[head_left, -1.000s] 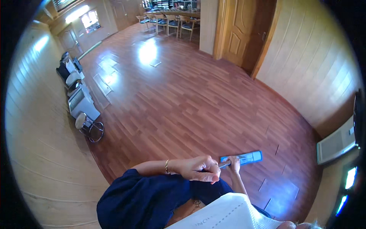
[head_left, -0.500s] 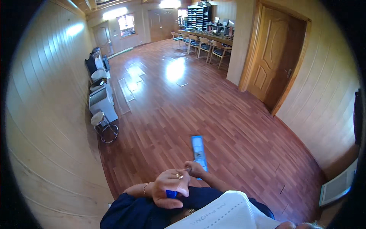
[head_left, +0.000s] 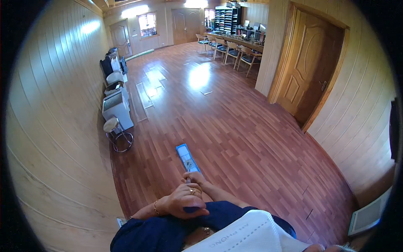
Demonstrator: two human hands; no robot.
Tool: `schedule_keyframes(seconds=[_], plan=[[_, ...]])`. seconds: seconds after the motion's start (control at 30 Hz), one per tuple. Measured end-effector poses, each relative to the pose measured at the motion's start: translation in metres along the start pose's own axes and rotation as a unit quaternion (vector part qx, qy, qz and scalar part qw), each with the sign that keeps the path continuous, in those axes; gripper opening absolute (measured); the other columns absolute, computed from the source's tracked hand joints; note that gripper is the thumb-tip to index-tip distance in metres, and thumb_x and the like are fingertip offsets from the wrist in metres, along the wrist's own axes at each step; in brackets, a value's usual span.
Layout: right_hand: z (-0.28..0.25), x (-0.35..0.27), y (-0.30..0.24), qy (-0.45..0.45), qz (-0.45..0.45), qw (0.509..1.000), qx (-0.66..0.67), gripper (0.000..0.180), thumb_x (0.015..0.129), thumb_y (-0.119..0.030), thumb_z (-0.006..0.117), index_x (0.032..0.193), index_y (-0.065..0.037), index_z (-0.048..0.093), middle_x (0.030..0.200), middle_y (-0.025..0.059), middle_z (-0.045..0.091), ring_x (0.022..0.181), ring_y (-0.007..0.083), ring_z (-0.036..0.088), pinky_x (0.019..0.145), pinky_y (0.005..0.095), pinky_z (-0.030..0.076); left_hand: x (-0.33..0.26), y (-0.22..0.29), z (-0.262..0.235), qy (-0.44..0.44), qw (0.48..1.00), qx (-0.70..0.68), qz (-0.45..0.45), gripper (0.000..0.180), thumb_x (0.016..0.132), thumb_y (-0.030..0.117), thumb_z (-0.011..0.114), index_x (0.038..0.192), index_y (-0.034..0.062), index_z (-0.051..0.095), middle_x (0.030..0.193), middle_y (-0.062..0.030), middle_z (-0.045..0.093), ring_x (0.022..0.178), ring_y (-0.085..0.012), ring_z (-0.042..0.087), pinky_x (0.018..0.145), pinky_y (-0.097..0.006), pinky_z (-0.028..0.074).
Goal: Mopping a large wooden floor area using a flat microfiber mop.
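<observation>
Both hands are closed on the handle of a flat mop: the left hand is clenched over the blue top end of the pole, close to the person's chest, and the right hand is wrapped around the shaft just below it, so the two fists nearly touch. The pole itself is almost wholly hidden behind the hands, seen end-on from above; only a short grey stub shows where it meets the mop head. That head is a long, narrow blue pad with a pale middle, lying flat on the reddish wooden floor directly in front of the person, its long side pointing away toward the far end of the room. Judging by its build, the mop is light and the pole stiff, while the pad looks soft and thin and should slide easily over the glossy boards; the joint at the head probably swivels, so the head will twist unless it is steered. A top-and-shaft hold like this one suits it, the upper hand steering and the lower one pressing. A round stool stands well apart by the left wall.
</observation>
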State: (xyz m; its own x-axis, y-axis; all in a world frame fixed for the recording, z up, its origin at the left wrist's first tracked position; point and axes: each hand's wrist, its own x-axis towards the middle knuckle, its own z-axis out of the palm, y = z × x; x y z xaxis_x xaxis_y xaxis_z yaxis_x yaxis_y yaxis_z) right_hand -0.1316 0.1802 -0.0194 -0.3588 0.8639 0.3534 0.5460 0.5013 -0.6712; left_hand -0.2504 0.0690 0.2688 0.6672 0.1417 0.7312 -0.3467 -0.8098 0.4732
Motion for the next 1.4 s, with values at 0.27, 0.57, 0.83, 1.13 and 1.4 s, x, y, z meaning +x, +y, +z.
schedule_keyframes(seconds=[0.27,0.57,0.83,1.13,1.4], plan=[[-0.008,-0.045,0.109,0.119,0.265,0.872,0.393,0.031,0.080,-0.028,0.064,0.063,-0.005,0.052,0.064,0.0102,0.050,0.058,0.0230,0.052,0.055,0.0384,0.043,0.014,-0.028,0.030,-0.018,0.999,-0.039,-0.014,0.021,0.074,0.011,0.078,0.083,0.0103,0.060,0.075,-0.0066,0.062,0.070,-0.0251,0.060,0.061,-0.036,0.047],[-0.121,-0.148,0.083,0.117,0.311,0.930,-0.156,0.025,0.082,-0.033,0.067,0.075,-0.009,0.062,0.077,0.0124,0.063,0.072,0.0324,0.063,0.063,0.0423,0.049,0.013,-0.067,0.074,-0.099,0.989,-0.106,-0.022,0.023,0.078,0.018,0.075,0.089,0.0102,0.057,0.077,-0.0060,0.060,0.072,-0.0264,0.060,0.065,-0.038,0.046],[-0.168,-0.296,0.076,0.201,0.441,0.851,-0.201,0.031,0.080,-0.043,0.065,0.080,-0.012,0.064,0.084,0.0137,0.066,0.081,0.0363,0.063,0.070,0.0444,0.051,0.031,-0.083,0.147,-0.195,0.949,-0.247,-0.020,0.028,0.073,0.011,0.078,0.091,0.0100,0.057,0.086,-0.0055,0.061,0.087,-0.0284,0.059,0.076,-0.041,0.046],[-0.144,-0.462,0.093,0.392,0.427,0.791,-0.197,0.028,0.072,-0.032,0.073,0.069,-0.011,0.056,0.076,0.0125,0.061,0.078,0.0358,0.060,0.065,0.0450,0.047,0.048,-0.082,0.203,-0.254,0.905,-0.342,-0.022,0.012,0.082,0.014,0.068,0.087,0.0093,0.059,0.084,-0.0031,0.060,0.086,-0.0210,0.055,0.085,-0.038,0.037],[-0.125,-0.486,0.026,0.361,0.460,0.778,-0.232,0.028,0.067,-0.029,0.073,0.063,-0.008,0.055,0.070,0.0122,0.060,0.074,0.0343,0.059,0.067,0.0434,0.045,0.042,-0.068,0.205,-0.341,0.853,-0.394,-0.028,0.007,0.083,0.012,0.067,0.086,0.0104,0.061,0.087,-0.0006,0.061,0.092,-0.0185,0.054,0.091,-0.039,0.034]])
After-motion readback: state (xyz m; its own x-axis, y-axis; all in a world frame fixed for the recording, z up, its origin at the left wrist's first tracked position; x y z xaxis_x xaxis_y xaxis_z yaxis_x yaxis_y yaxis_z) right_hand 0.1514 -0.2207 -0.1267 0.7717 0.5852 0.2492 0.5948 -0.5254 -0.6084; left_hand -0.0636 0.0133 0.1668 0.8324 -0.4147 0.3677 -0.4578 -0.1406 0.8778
